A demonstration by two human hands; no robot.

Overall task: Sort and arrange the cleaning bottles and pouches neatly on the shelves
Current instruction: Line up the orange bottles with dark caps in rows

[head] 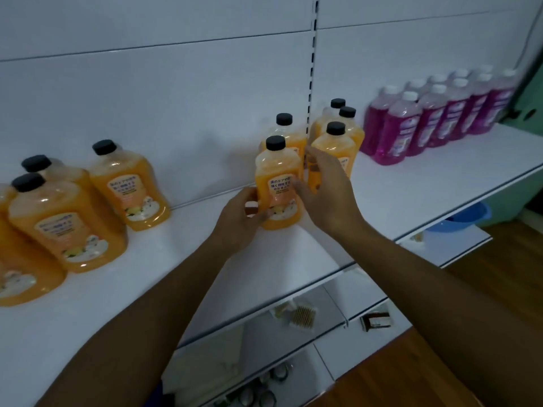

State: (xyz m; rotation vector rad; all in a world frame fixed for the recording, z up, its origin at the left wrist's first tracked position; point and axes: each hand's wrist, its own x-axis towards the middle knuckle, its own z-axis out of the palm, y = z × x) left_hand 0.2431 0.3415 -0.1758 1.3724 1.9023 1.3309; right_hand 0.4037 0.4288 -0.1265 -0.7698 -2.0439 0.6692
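An orange bottle (277, 183) with a black cap stands upright on the white shelf (205, 259). My left hand (239, 221) grips its lower left side. My right hand (326, 192) curls round its right side. Behind it stands another orange bottle (286, 133), and to the right a cluster of three orange bottles (338, 139). Several more orange bottles (67, 212) stand at the left end of the shelf. Several purple bottles (435, 116) with white caps stand in two rows at the far right.
A slotted upright (312, 69) divides the white back panel. Lower shelves hold small packets (299, 314) and a small box (377, 320). A blue basin (464, 218) sits below at the right, above a wooden floor (470, 362).
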